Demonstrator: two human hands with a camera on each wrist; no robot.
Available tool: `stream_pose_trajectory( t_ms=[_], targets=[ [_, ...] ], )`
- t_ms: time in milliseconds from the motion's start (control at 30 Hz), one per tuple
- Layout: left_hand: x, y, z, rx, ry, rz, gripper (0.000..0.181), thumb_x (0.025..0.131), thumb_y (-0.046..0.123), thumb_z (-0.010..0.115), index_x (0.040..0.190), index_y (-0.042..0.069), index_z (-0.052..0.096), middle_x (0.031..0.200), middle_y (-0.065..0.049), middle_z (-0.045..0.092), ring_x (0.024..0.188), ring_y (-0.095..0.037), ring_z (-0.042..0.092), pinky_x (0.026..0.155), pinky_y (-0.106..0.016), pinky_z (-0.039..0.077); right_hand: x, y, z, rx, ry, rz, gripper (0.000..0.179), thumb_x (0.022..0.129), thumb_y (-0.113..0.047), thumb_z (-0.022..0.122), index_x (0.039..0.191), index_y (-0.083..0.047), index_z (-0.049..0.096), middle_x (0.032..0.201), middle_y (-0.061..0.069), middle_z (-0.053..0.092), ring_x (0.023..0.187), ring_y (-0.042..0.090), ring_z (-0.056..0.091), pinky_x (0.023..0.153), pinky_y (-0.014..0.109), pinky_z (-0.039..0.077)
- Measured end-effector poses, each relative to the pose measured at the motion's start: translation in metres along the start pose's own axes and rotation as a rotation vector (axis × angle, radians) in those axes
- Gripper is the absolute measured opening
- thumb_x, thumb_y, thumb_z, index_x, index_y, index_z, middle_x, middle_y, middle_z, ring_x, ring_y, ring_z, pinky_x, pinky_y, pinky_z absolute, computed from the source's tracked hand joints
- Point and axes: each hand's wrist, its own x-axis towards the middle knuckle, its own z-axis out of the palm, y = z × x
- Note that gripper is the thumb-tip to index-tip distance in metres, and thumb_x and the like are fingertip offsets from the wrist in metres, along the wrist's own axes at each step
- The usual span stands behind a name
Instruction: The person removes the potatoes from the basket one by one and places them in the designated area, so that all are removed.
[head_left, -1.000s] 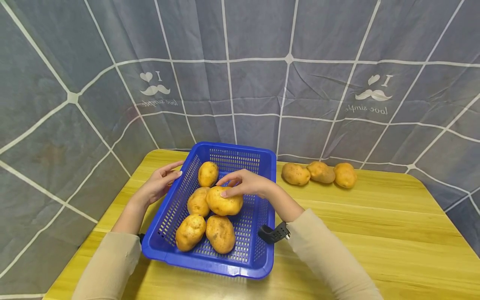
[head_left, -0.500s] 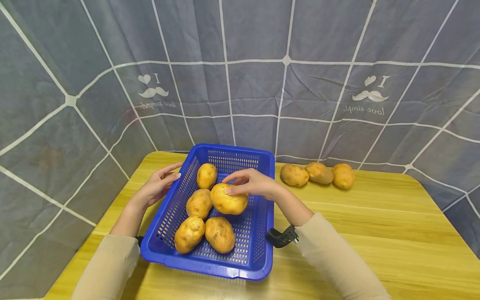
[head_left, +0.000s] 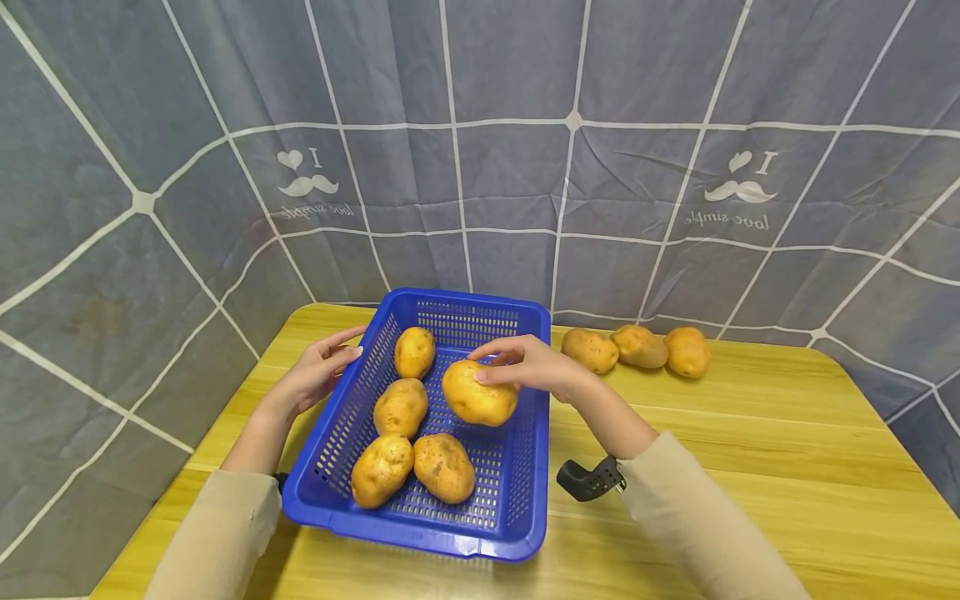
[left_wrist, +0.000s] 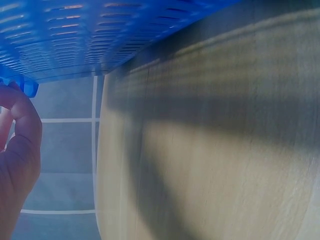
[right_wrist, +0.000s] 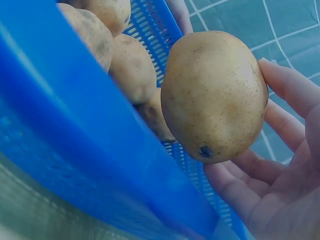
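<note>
My right hand (head_left: 528, 367) holds a yellow potato (head_left: 480, 393) between thumb and fingers, over the right part of a blue plastic basket (head_left: 420, 540). In the right wrist view this potato (right_wrist: 215, 97) shows a dark spot near its lower end, with the fingertips spread along one side. Several more potatoes lie inside toward the basket's left, one potato (head_left: 415, 352) at the back and another potato (head_left: 444, 468) near the front. My left hand (head_left: 318, 371) grips the rim on the left side, thumb and fingers at its edge. The left wrist view shows the hand (left_wrist: 22, 135) at that rim.
Three potatoes (head_left: 641, 346) stand in a row on the wooden table (head_left: 750, 467), at its back edge to the right of the basket. A grey curtain (head_left: 510, 183) with white lines hangs behind and at the left. A black strap (head_left: 588, 479) sits at the right wrist.
My right hand has moved to the right with the potato, away from the other potatoes in the basket. The left hand has stayed at the rim.
</note>
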Motion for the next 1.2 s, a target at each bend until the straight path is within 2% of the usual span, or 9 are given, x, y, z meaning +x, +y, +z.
stream_pose_trajectory(
  t_ms=[333,600,967,1200],
  targets=[
    [0.003,0.001,-0.002,-0.018,-0.003,0.008,0.054,0.097,0.011,0.049,0.146,0.003,0.026,0.094,0.002,0.065,0.083,-0.011,0.064,0.071,-0.026,0.055,-0.010,0.003,-0.016,0.013,0.032,-0.023,0.037,0.084,-0.019,0.068,0.119,-0.009,0.063,0.093,0.006,0.065,0.079,0.016,0.055,0.061,0.027,0.043],
    [0.002,0.002,-0.002,-0.022,-0.006,0.005,0.054,0.097,0.011,0.048,0.146,0.003,0.026,0.093,0.002,0.065,0.082,-0.012,0.064,0.071,-0.026,0.055,-0.020,0.006,-0.025,0.050,0.046,-0.008,0.041,0.085,-0.020,0.067,0.122,-0.005,0.060,0.102,0.011,0.064,0.089,0.020,0.059,0.071,0.031,0.051],
    [0.001,0.001,-0.001,-0.002,-0.009,0.003,0.054,0.098,0.012,0.048,0.146,0.002,0.025,0.094,0.002,0.065,0.084,-0.011,0.064,0.072,-0.026,0.055,-0.031,0.009,-0.035,0.025,0.084,0.015,0.043,0.085,-0.024,0.067,0.124,-0.008,0.059,0.108,0.014,0.061,0.097,0.024,0.057,0.077,0.035,0.051],
    [0.001,0.001,-0.001,-0.010,-0.003,-0.004,0.056,0.097,0.011,0.048,0.146,0.002,0.023,0.094,0.002,0.065,0.084,-0.011,0.064,0.071,-0.026,0.055,-0.037,0.013,-0.041,0.052,0.093,0.022,0.044,0.086,-0.022,0.067,0.125,-0.006,0.058,0.105,0.014,0.061,0.092,0.023,0.058,0.075,0.034,0.052]
  ],
)
